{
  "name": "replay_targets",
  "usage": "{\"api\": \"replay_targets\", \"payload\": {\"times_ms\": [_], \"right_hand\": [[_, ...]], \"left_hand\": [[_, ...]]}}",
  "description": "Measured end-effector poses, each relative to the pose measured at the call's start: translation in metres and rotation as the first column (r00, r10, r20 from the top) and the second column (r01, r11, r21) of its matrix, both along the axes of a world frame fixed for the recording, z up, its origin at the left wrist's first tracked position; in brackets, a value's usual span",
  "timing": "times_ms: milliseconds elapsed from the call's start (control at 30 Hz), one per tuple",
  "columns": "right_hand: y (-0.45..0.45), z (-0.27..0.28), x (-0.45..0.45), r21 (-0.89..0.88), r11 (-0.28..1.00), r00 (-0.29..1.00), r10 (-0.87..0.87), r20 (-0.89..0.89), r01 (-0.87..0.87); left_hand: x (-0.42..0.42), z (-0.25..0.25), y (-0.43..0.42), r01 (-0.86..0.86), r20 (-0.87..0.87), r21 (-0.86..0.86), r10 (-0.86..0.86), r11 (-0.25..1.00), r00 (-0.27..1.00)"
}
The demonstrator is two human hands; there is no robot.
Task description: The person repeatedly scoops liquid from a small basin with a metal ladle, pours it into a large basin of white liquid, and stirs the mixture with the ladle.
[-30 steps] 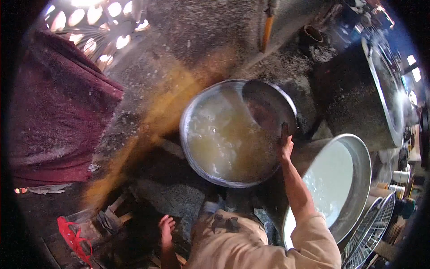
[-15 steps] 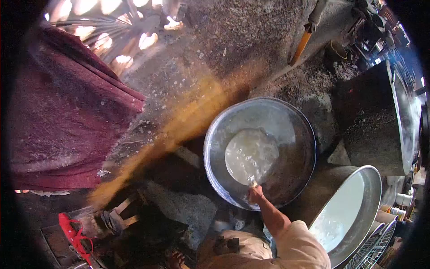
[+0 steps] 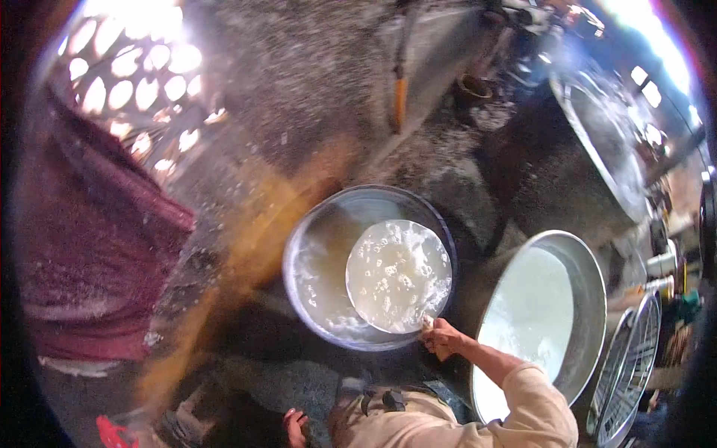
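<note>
My right hand (image 3: 446,337) is closed on the edge or short handle of a round metal pan (image 3: 399,276). Whitish, bubbly liquid fills the pan, hiding its inside. It is held within the mouth of a large metal pot (image 3: 317,328), covering the right part of the opening; cloudy liquid shows inside the pot to its left. Right of my forearm, a big tilted metal vat (image 3: 590,328) holds milky white liquid. Low in the view, my left hand (image 3: 296,427) is by my body, its fingers apart and nothing visible in them.
A dark red cloth (image 3: 97,276) hangs at the left. A large dark vat (image 3: 556,149) stands at the upper right, with a metal rack (image 3: 627,373) at the lower right. A tool with an orange handle (image 3: 399,104) leans near the top. Something red (image 3: 112,431) lies lower left.
My right hand has brought the pan up and to the right inside the pot, and it looks larger and fuller. My left hand shows more now. The view has shifted.
</note>
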State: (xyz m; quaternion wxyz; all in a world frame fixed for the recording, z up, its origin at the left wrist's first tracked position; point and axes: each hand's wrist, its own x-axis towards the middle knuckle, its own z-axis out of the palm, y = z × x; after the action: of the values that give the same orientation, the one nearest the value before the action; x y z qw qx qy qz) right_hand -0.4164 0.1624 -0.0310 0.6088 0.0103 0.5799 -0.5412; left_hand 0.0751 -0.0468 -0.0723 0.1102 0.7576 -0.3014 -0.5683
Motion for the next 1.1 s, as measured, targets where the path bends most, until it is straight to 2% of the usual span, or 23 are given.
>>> {"api": "replay_targets", "payload": {"times_ms": [33,67,133,167,200,267,300,367,400,467,533,600,667,700,733,800,833,867,933,967,1000,1100], "right_hand": [[0.024,0.020,-0.004,0.050,0.999,0.998,-0.022,0.060,0.019],[0.046,0.038,-0.009,0.147,0.989,1.000,0.007,0.013,-0.009],[0.099,0.066,-0.016,0.200,0.980,1.000,0.019,-0.004,-0.018],[0.125,0.081,-0.017,0.289,0.957,0.997,0.048,-0.068,-0.026],[0.157,0.086,-0.016,0.293,0.956,0.999,-0.022,-0.026,0.028],[0.206,0.123,-0.013,0.311,0.947,0.996,-0.068,-0.054,0.081],[0.240,0.120,-0.010,0.260,0.956,0.991,-0.134,-0.014,0.133],[0.286,0.119,0.002,0.318,0.931,0.984,-0.172,-0.053,0.180],[0.310,0.118,0.008,0.378,0.907,0.982,-0.168,-0.081,0.186],[0.358,0.104,0.024,0.436,0.867,0.968,-0.241,-0.062,0.244],[0.402,0.083,0.044,0.371,0.854,0.929,-0.361,-0.081,0.364],[0.426,0.062,0.061,0.411,0.825,0.918,-0.384,-0.098,0.389],[0.441,0.049,0.076,0.524,0.730,0.890,-0.434,-0.143,0.440],[0.461,0.015,0.090,0.441,0.722,0.832,-0.543,-0.116,0.533],[0.472,-0.009,0.101,0.420,0.693,0.790,-0.603,-0.108,0.586],[0.475,-0.021,0.114,0.418,0.636,0.727,-0.680,-0.094,0.649],[0.475,-0.033,0.120,0.394,0.627,0.708,-0.700,-0.093,0.672],[0.472,-0.042,0.126,0.408,0.603,0.697,-0.706,-0.129,0.686],[0.470,-0.073,0.142,0.264,0.501,0.522,-0.853,-0.008,0.824],[0.465,-0.083,0.146,0.264,0.433,0.418,-0.901,0.113,0.862],[0.455,-0.093,0.152,0.239,0.427,0.441,-0.897,-0.008,0.872],[0.421,-0.103,0.155,0.307,0.330,0.344,-0.939,0.011,0.893]], "left_hand": [[-0.011,-0.007,0.002,0.046,0.030,0.011,-0.046,0.999,0.998],[-0.015,-0.017,0.002,0.087,0.011,0.010,-0.087,0.996,0.996],[-0.016,-0.041,0.000,0.169,-0.241,0.146,-0.131,0.975,0.962],[-0.010,-0.073,-0.001,0.156,-0.097,0.144,-0.143,0.977,0.985],[-0.025,-0.067,0.007,0.198,-0.110,0.141,-0.183,0.970,0.977],[-0.049,-0.054,0.026,0.213,-0.023,0.089,-0.211,0.973,0.977],[-0.053,-0.062,0.028,0.251,-0.032,0.084,-0.249,0.964,0.968],[-0.045,-0.099,0.023,0.321,-0.271,0.001,-0.309,0.947,0.912],[-0.055,-0.087,0.031,0.347,-0.272,-0.002,-0.335,0.938,0.902],[-0.068,-0.056,0.048,0.447,-0.087,0.127,-0.439,0.885,0.894],[-0.074,-0.043,0.056,0.491,-0.094,0.118,-0.482,0.863,0.871],[-0.079,-0.025,0.065,0.526,-0.097,0.111,-0.517,0.843,0.850],[-0.098,0.012,0.085,0.560,-0.064,0.021,-0.558,0.828,0.827],[-0.092,0.015,0.083,0.579,-0.138,0.007,-0.572,0.816,0.808],[-0.094,0.025,0.088,0.581,-0.130,0.008,-0.576,0.814,0.807],[-0.102,0.055,0.100,0.628,-0.128,-0.083,-0.633,0.774,0.764],[-0.092,0.018,0.069,0.585,-0.037,0.061,-0.584,0.808,0.811],[-0.094,0.021,0.065,0.585,-0.025,0.061,-0.585,0.809,0.811],[-0.102,0.033,0.066,0.623,0.033,0.017,-0.623,0.782,0.782],[-0.108,0.040,0.068,0.627,0.063,-0.006,-0.626,0.779,0.778],[-0.115,0.046,0.067,0.625,0.072,-0.005,-0.623,0.781,0.779],[-0.136,0.066,0.065,0.638,0.130,-0.027,-0.631,0.769,0.765]]}}
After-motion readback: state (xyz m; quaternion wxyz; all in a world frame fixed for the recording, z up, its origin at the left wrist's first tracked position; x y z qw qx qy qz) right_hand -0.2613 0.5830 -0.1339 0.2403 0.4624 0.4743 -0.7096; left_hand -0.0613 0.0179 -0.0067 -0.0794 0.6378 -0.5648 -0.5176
